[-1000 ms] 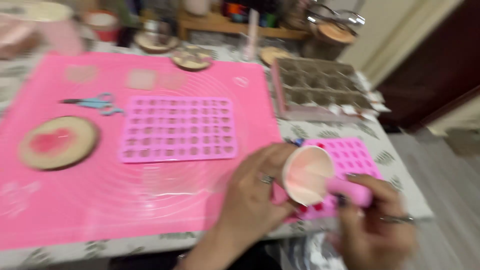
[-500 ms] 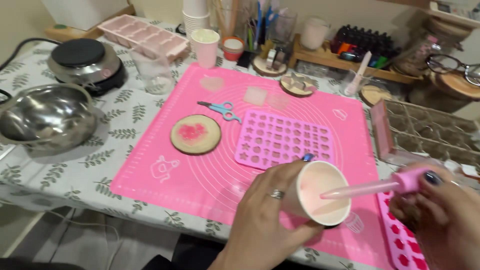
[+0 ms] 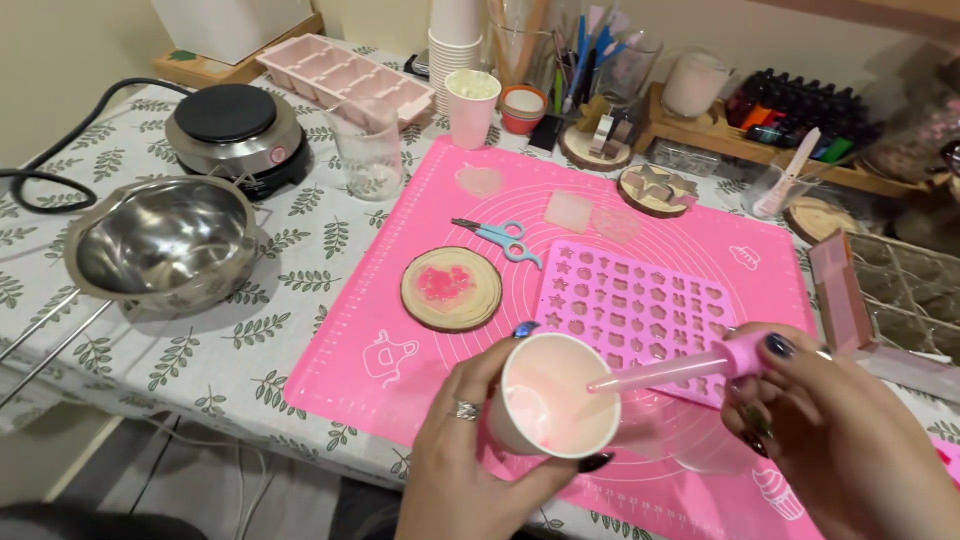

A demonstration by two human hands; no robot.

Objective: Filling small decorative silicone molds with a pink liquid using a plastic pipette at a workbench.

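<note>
Spillage was my concern: left hand [image 3: 470, 450] gripped the tilted paper cup [image 3: 555, 400], right hand [image 3: 830, 440] pinched the pink dropper [image 3: 690, 368], so liquid could reach the pink mat [image 3: 400, 330].

Right hand [image 3: 850, 440] — wrist off-frame

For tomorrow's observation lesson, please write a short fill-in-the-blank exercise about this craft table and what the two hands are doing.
1. The left hand holds a paper ____ of pale pink liquid.
2. The right hand dips a pink ____ into it.
3. The blue scissors lie on the pink ____.
4. The steel bowl sits beside a round black ____.

Missing words: cup; dropper; mat; hotplate
</note>
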